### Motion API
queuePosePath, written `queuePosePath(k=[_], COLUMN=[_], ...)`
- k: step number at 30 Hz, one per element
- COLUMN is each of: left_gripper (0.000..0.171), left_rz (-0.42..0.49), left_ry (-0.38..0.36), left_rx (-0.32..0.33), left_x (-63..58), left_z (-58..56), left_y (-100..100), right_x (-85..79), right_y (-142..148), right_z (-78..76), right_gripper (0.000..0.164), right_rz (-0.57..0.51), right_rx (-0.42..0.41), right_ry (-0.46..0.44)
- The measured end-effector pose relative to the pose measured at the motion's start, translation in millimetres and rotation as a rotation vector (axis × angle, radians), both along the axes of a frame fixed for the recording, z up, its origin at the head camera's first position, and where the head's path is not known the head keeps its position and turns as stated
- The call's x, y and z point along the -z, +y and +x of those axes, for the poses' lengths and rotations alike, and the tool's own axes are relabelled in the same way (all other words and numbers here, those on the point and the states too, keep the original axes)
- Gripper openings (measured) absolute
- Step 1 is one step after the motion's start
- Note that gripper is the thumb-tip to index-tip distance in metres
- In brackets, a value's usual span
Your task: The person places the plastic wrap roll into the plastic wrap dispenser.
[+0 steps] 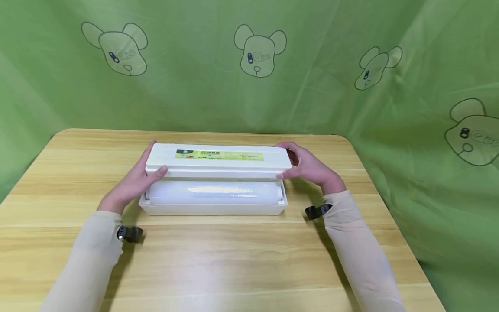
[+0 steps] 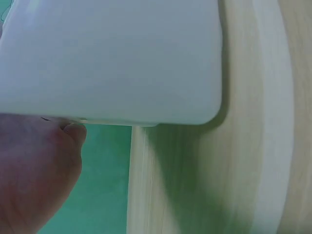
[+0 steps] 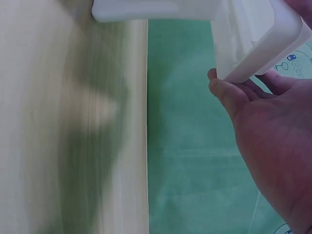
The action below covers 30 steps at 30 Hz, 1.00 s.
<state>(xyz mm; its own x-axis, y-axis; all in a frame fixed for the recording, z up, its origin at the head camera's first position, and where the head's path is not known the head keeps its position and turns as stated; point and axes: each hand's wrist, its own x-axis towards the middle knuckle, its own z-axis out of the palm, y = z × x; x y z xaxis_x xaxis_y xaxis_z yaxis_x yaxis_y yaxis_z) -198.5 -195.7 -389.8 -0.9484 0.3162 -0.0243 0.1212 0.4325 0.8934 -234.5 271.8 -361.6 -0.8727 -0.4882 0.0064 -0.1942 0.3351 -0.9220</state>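
A white box lid (image 1: 218,168) with a green and yellow label (image 1: 219,155) is raised above the back of a long white box base (image 1: 212,210). Inside the base lies a roll of plastic wrap (image 1: 214,193), its upper part covered by the lid in the head view. My left hand (image 1: 134,184) grips the lid's left end, thumb on its front edge. At the other end, my right hand (image 1: 308,165) holds the lid's right corner between thumb and fingers. The right wrist view shows the lid's hollow underside (image 3: 253,24) above that hand's fingertips (image 3: 219,85).
The base stands on a wooden table (image 1: 234,260) towards its back edge. Behind and to the right hangs a green cloth (image 1: 195,95) printed with mouse heads. Black wrist cameras are strapped over both light sleeves (image 1: 352,229).
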Motion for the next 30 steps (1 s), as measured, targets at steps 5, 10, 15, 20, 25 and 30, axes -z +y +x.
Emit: queuePosePath(k=[5,10,15,20,25,30], left_gripper=[0.094,0.096,0.100,0.097,0.094,0.095], left_rz=[0.043,0.053,0.067,0.080,0.104,0.130], left_ry=[0.039,0.074,0.086,0.091,0.089,0.099], left_rx=[-0.005,-0.017,-0.018,-0.021,-0.018,-0.015], left_x=[0.5,-0.3,0.0,-0.7,0.1,-1.6], left_z=[1.0,4.1,5.6,10.7,15.2,16.4], left_y=[-1,-1,-1,-2,-2,-2], right_x=[-2.0,-3.2,-4.1,-5.5,-5.6,-5.9], right_y=[-2,-4,-3,-4,-4,-3], right_z=[2.9,5.6,8.3,10.0,12.7,14.4], right_gripper=[0.081,0.082,0.082,0.082,0.082,0.081], right_rz=[-0.008,-0.020,-0.005,0.001,0.006,0.003], right_rx=[-0.019,-0.037,-0.039,-0.052,-0.064,-0.064], right_ry=[0.030,0.042,0.044,0.046,0.052,0.082])
